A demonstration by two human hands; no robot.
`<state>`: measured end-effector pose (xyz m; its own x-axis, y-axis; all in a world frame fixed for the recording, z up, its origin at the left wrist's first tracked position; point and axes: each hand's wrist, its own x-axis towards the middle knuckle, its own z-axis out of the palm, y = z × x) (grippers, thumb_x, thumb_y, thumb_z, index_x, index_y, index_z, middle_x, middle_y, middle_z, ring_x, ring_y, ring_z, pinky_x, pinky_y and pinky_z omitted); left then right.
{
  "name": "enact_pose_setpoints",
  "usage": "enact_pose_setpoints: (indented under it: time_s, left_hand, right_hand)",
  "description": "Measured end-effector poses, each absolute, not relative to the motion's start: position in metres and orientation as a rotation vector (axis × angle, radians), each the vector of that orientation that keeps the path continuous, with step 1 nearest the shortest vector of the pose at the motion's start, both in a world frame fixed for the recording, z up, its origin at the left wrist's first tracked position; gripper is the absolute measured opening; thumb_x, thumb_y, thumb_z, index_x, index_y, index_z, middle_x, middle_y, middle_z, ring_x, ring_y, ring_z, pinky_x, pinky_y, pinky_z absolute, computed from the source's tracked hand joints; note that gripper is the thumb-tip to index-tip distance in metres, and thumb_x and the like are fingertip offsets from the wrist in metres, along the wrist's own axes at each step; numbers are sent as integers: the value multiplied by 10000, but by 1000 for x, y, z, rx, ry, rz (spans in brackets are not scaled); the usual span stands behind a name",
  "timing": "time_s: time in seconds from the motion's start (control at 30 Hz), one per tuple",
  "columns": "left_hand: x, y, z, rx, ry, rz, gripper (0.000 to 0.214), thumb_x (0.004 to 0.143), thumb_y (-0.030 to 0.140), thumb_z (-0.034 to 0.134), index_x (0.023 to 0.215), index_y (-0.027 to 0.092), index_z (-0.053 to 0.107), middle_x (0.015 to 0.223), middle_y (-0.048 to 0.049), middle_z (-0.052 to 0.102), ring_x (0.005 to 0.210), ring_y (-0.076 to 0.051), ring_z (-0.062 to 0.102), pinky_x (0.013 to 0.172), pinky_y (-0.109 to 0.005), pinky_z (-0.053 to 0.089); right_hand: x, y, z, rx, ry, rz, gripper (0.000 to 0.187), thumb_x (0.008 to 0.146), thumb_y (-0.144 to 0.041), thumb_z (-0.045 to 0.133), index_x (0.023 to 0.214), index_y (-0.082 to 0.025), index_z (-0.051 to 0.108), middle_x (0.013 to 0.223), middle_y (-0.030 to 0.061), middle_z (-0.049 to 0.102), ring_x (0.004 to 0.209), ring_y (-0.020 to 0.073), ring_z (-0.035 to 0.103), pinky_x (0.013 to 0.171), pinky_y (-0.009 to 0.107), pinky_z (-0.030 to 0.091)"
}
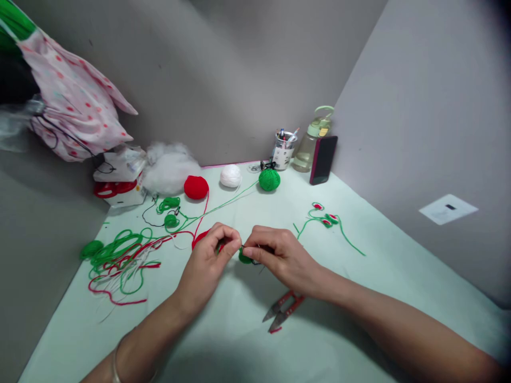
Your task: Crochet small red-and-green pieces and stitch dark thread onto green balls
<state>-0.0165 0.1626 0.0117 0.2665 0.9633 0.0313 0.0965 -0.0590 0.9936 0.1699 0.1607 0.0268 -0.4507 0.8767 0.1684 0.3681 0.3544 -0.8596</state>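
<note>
My left hand [213,250] is closed in a pinch, thumb against forefinger, over the middle of the table. Its fingertips almost meet those of my right hand [275,252], which pinches too. A small green yarn piece [245,257] hangs at the right fingertips, and a thin dark strand shows beneath that hand. What the left fingertips grip is too small to make out. Behind the left hand, a red yarn piece [199,239] is partly covered. Thread snips [283,311] with orange-red handles lie below my right wrist, a scrap of red yarn by their tips.
A red yarn ball [196,188], a white ball [230,176] and a green ball [269,180] line the back. Tangled yarn strands [123,260] spread at left, near white stuffing [170,167]. Small red-green pieces [326,221], a phone [323,160] and a bottle [306,146] stand or lie right.
</note>
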Motion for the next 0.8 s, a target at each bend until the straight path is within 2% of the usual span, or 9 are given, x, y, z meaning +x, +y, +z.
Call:
enact_pose_setpoints:
  time_s: [0.13, 0.3, 0.43, 0.53, 0.67, 0.8]
  left_hand:
    - [-17, 166, 4, 1238, 967, 933, 193, 949, 392, 598, 878, 212, 603, 849, 12, 558, 797, -160, 504, 754, -273, 414]
    - [-19, 168, 10, 1303, 1004, 881, 222, 969, 391, 563, 1114, 237, 631, 930, -8, 658, 808, -163, 566, 780, -282, 450]
    - [-20, 169, 14, 1351, 970, 827, 138, 913, 345, 637, 950, 212, 643, 835, -6, 658, 803, -174, 599, 768, -287, 451]
    - [-20, 169, 14, 1337, 969, 861, 161, 904, 356, 651, 856, 204, 631, 773, 9, 611, 754, -162, 578, 736, -279, 442]
    - [-19, 167, 15, 1336, 1006, 879, 176, 899, 362, 651, 835, 199, 631, 756, 11, 591, 734, -159, 553, 707, -275, 423]
    - [-17, 165, 15, 1374, 1030, 876, 175, 895, 362, 648, 824, 203, 635, 754, 18, 589, 734, -154, 531, 695, -268, 404]
  right_hand:
    - [173, 162, 29, -1110, -1834, 1258, 223, 959, -259, 592, 762, -165, 638, 736, -13, 562, 657, 114, 477, 626, 248, 368]
    - [178, 167, 31, -1154, -1725, 1386, 223, 949, -327, 585, 825, -159, 664, 760, 7, 619, 690, 131, 495, 652, 262, 384]
    - [179, 169, 32, -1186, -1748, 1316, 238, 939, -328, 587, 794, -163, 676, 697, -5, 610, 635, 121, 473, 605, 255, 363]
    - [178, 169, 32, -1242, -1776, 1221, 188, 931, -337, 624, 862, -175, 689, 681, -19, 590, 596, 112, 446, 561, 249, 341]
    - [178, 169, 35, -1262, -1804, 968, 133, 921, -315, 664, 942, -190, 702, 764, -8, 615, 595, 105, 443, 553, 252, 345]
    - [179, 170, 36, -1232, -1860, 930, 125, 939, -280, 646, 909, -190, 727, 800, 5, 639, 616, 108, 466, 566, 256, 359]
